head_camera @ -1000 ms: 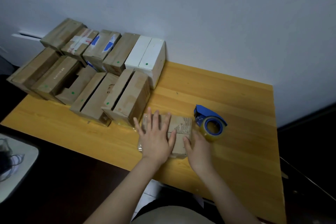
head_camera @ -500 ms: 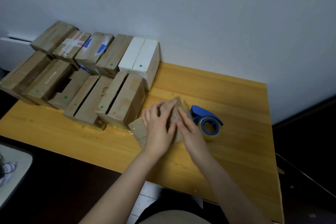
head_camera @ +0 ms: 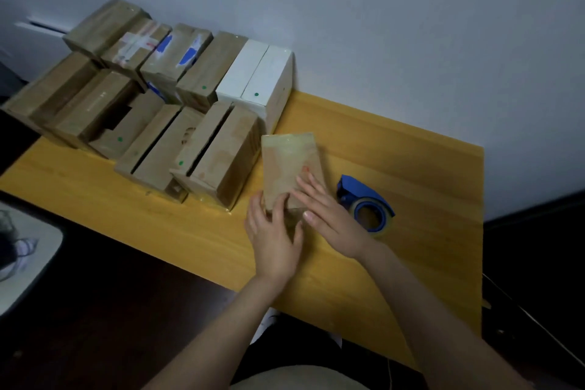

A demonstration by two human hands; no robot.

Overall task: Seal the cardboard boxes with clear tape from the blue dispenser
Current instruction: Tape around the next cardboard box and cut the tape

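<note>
A small flat cardboard box (head_camera: 289, 165) lies on the wooden table (head_camera: 411, 168), long side pointing away from me, its top shiny with clear tape. My left hand (head_camera: 273, 236) rests on its near end with the fingers over the edge. My right hand (head_camera: 329, 215) lies flat on the box's near right corner, fingers straight. The blue tape dispenser (head_camera: 367, 203) with its clear roll sits on the table just right of my right hand, untouched.
A stack of several brown cardboard boxes (head_camera: 126, 111) and two white boxes (head_camera: 259, 76) fills the table's left and back against the wall. A dark surface with a white object (head_camera: 22, 260) lies at the lower left. The table's right half is bare wood.
The box has been turned from lying crosswise to pointing away from me, and moved slightly toward the stack. Both hands shifted from its top to its near end.
</note>
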